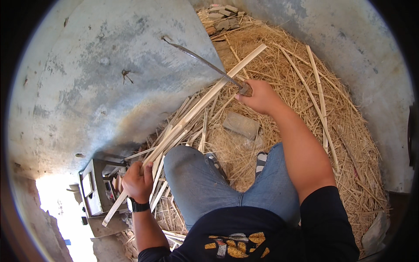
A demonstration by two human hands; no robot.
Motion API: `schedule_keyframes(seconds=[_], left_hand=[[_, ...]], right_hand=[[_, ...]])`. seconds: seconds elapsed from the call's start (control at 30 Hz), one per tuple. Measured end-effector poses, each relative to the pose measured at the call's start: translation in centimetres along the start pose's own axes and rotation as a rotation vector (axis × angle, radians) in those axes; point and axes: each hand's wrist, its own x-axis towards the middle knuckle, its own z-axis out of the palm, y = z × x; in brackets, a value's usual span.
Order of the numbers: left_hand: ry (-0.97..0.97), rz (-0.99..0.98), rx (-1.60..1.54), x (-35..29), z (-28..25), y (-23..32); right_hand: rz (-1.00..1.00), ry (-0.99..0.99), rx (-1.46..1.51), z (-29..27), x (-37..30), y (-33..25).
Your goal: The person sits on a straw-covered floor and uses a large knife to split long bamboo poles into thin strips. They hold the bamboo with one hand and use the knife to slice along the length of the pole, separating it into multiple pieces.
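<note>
My left hand (137, 180), with a watch on its wrist, is closed around the lower part of a long pale split-bamboo strip (192, 113). The strip slants up and to the right, past my left knee, and its far end lies beyond my right hand. In my right hand (262, 97) is the short handle of a long knife (196, 56). Its narrow, slightly curved blade points up and left, ending in a small hooked tip. The blade crosses the strip near the handle; whether they touch, I cannot tell.
Shavings (292, 83) cover the floor around my feet. A grey brick (241, 125) lies ahead between my knees. Loose strips (176, 129) are piled by my left knee, others lie at right. A worn wall (109, 65) stands at left, with a cluttered shelf (94, 192) below it.
</note>
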Motion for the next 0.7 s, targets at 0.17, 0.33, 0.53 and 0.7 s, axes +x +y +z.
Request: schedule_keyframes(seconds=[0.17, 0.33, 0.53, 0.7], left_hand=[[0.029, 0.002, -0.023, -0.1, 0.3, -0.1], [0.104, 0.046, -0.038, 0.2, 0.0, 0.4], [0.127, 0.049, 0.051, 0.0, 0.1, -0.4], [0.112, -0.004, 0.012, -0.1, 0.5, -0.1]], right_hand=[[-0.173, -0.173, -0.139, 0.2, -1.6, -3.7], [-0.254, -0.197, -0.303, 0.0, -1.4, -2.9], [-0.023, -0.032, 0.036, -2.0, -1.1, -1.5], [-0.272, -0.147, -0.172, 0.5, -2.7, -4.1]])
